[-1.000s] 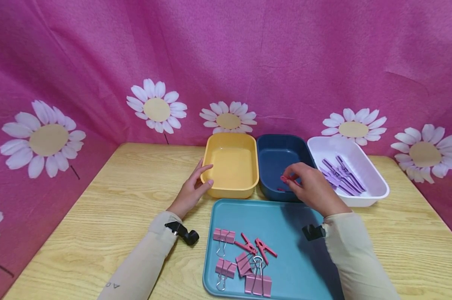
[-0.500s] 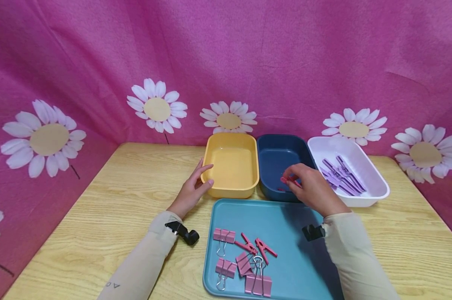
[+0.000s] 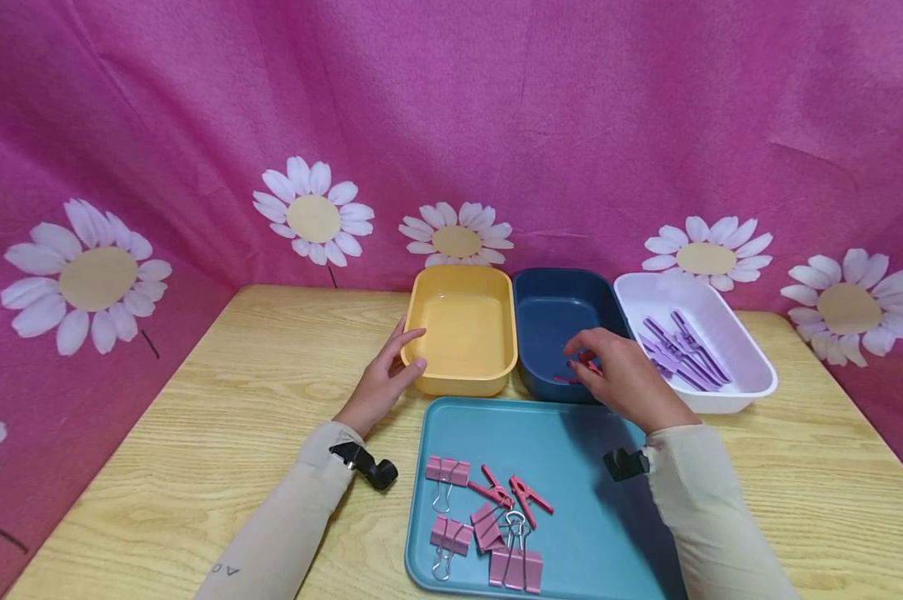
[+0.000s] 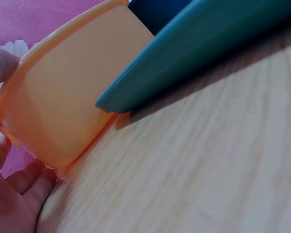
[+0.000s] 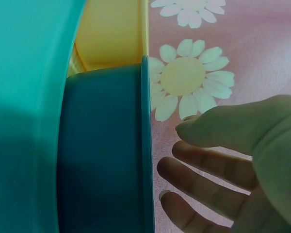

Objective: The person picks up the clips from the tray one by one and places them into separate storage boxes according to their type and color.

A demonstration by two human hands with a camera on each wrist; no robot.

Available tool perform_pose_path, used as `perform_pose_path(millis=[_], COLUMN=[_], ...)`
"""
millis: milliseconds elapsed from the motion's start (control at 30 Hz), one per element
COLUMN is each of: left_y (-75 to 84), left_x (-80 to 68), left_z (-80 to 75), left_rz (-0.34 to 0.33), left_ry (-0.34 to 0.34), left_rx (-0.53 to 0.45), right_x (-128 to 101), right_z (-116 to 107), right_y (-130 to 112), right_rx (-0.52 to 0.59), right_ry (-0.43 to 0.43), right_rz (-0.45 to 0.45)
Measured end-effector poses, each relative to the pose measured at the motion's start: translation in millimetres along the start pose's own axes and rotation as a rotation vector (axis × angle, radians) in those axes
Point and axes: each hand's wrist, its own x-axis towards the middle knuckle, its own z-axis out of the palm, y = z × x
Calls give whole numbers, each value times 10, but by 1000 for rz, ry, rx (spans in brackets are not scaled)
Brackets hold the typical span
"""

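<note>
My left hand (image 3: 382,377) rests at the near left corner of a yellow bin (image 3: 461,387), with index finger and thumb over its rim and other fingers low beside its outer wall. My right hand (image 3: 622,375) hovers over the near right part of a dark blue bin (image 3: 552,312). Its fingers are apart with nothing between them in the right wrist view. Beneath it, red clothespins (image 3: 567,381) lie in the blue bin, partly hidden by the hand. On a teal tray (image 3: 571,450) lie two red clothespins (image 3: 530,502) and several pink binder clips (image 3: 516,570) with silver handles.
A white bin (image 3: 759,383) to the right of the blue one holds several purple clips (image 3: 680,354). All three bins stand side by side behind the tray on the wooden table (image 3: 219,417). A magenta daisy-print cloth (image 3: 571,125) hangs behind.
My right hand has let go of a red clothespin, which dropped into the blue bin. Its fingers have parted slightly. The left hand has not moved.
</note>
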Motion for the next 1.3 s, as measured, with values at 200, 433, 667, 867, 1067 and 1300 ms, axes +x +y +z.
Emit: perform_pose_path(millis=[200,433,667,867,1067,1300], left_y=[10,-200,-353,-347,-348,-354], left_x=[-7,78,128,116,109,116], left_z=[-2,-11,-9,-12,-30,-13], left_rz=[-1,-1,9,13,23,22], left_ry=[6,5,25,35,35,36], left_rx=[12,2,19,17,9,14], right_x=[0,-7,-11,-8,-5,-25], right_z=[7,-5,-12,2,32,59], right_y=[-1,-17,-56,-120,-197,-297], right_rx=[-3,4,-2,-3,0,14], right_ry=[-1,-19,-14,-2,-12,-12], right_rz=[4,19,14,-29,-69,-104])
